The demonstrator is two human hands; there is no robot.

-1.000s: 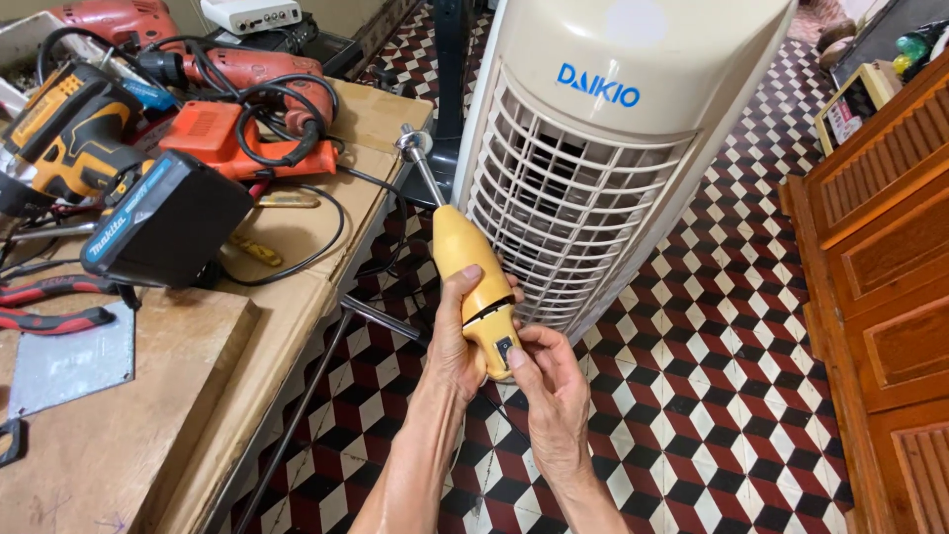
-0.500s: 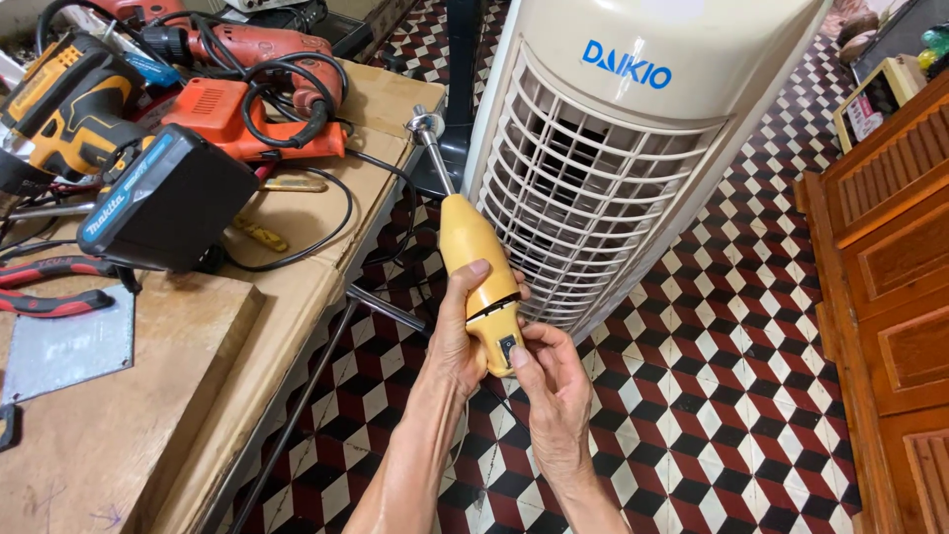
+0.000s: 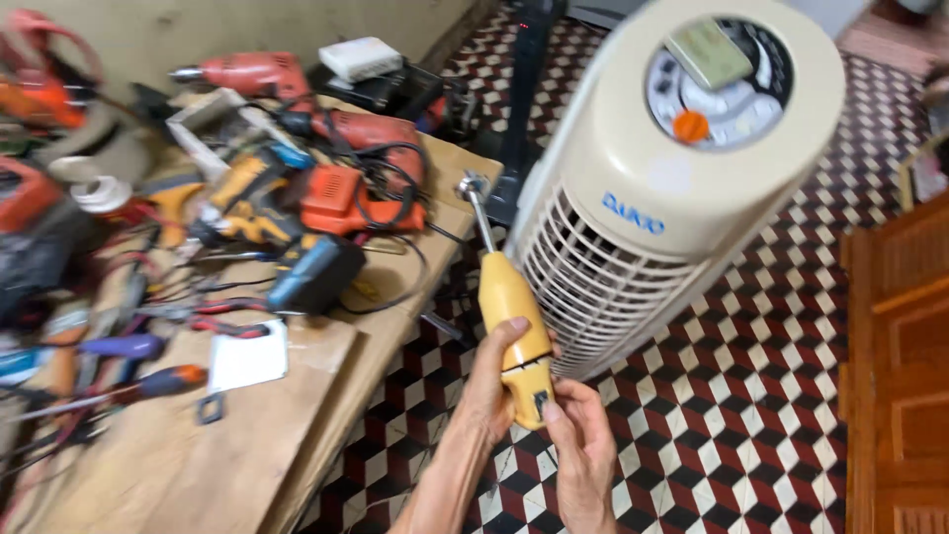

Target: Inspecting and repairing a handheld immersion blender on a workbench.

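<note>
My left hand (image 3: 487, 391) grips the lower body of a yellow hand blender (image 3: 512, 326), holding it upright with its metal shaft and blade head pointing up and away. At the blender's bottom end my right hand (image 3: 581, 447) has its fingers and thumb on the base, near a dark slot. Both hands hang above the chequered tile floor, just off the workbench's near right edge and in front of a tall cream tower fan (image 3: 672, 188).
A wooden workbench (image 3: 247, 435) on the left carries several power drills (image 3: 346, 188), a black-and-blue device, cables, screwdrivers (image 3: 119, 391) and pliers. A wooden cabinet (image 3: 905, 376) stands at the right. Red, black and white tiles (image 3: 751, 425) cover the floor.
The view has tilted up and shifted right, showing the fan's top panel and more of the bench. The hands keep the same grip on the blender.
</note>
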